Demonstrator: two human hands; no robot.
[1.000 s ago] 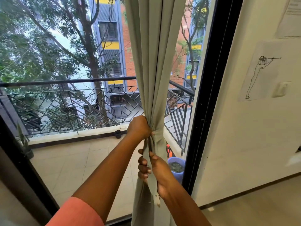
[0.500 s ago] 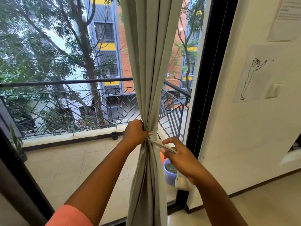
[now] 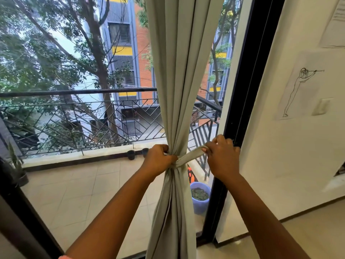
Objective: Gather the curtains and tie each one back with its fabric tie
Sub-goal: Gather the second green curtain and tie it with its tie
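Observation:
A pale grey-green curtain (image 3: 179, 81) hangs in front of the glass, gathered into a narrow bunch at waist height. My left hand (image 3: 158, 161) grips that bunch from the left. A fabric tie (image 3: 188, 156) of the same cloth runs from the bunch up to the right, pulled taut. My right hand (image 3: 222, 157) pinches the tie's free end close to the black door frame (image 3: 240, 109). Below the gather the curtain falls loose to the floor.
Beyond the glass lies a tiled balcony with a black metal railing (image 3: 78, 120), two small dark pots (image 3: 131, 155) and a blue bucket (image 3: 200, 199). A white wall (image 3: 298, 165) with a line drawing (image 3: 300, 90) stands to the right.
My right hand rose from low on the curtain and swung right, drawing the tie out taut toward the door frame. My left hand kept its grip on the gather.

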